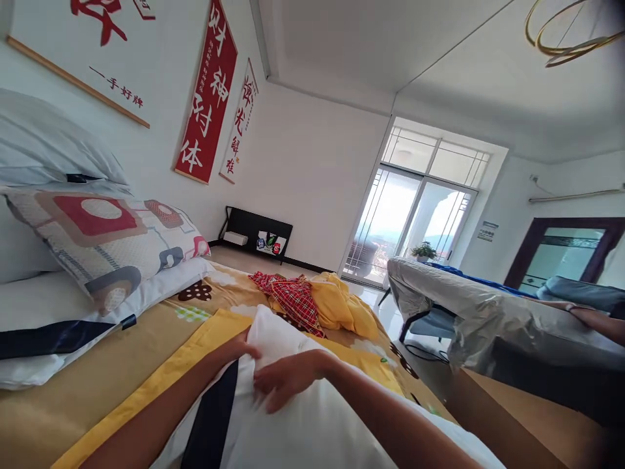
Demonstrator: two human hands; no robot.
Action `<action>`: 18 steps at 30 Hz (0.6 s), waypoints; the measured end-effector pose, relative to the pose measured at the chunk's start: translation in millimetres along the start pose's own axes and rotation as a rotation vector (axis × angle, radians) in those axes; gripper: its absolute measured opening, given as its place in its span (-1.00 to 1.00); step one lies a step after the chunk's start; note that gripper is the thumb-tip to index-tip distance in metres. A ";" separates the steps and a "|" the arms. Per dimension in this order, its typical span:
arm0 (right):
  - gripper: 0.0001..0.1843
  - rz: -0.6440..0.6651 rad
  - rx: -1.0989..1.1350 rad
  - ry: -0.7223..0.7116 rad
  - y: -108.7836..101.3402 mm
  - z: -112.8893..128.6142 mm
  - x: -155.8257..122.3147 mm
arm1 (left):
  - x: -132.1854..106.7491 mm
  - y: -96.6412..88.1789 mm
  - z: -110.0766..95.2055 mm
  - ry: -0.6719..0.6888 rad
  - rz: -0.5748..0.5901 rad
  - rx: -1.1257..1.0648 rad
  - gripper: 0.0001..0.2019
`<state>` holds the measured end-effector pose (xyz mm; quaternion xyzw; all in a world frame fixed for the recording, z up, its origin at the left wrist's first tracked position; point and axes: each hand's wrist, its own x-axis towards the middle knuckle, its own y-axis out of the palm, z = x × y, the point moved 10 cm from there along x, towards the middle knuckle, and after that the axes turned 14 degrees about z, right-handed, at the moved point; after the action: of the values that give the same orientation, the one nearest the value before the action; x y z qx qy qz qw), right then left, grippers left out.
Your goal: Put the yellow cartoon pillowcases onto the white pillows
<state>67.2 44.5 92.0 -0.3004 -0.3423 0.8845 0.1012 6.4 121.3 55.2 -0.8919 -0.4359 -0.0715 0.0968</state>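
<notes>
A white pillow with a dark navy stripe lies close in front of me on a bed. My left hand holds it near its far corner, fingers closed on the white fabric. Just beside it, my right hand is bent down onto the same pillow, its slightly blurred fingers curled and pinching the cloth. Under the pillow shows a yellow cloth. Beyond the hands are a crumpled red plaid cloth and a bunched yellow fabric.
At left, a patterned pillow leans on white bedding with a navy band. Plastic film covers a table at right, where another person's forearm rests. A black rack stands by the far wall.
</notes>
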 end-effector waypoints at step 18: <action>-0.53 -0.698 0.346 0.015 -121.0 -86.4 -107.4 | -84.6 9.8 46.3 -0.492 0.577 0.042 -0.63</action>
<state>201.6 140.4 171.8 -0.1510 -0.2689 0.8393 0.4477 -35.4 61.7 -8.8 -0.9663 -0.1783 0.1840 0.0238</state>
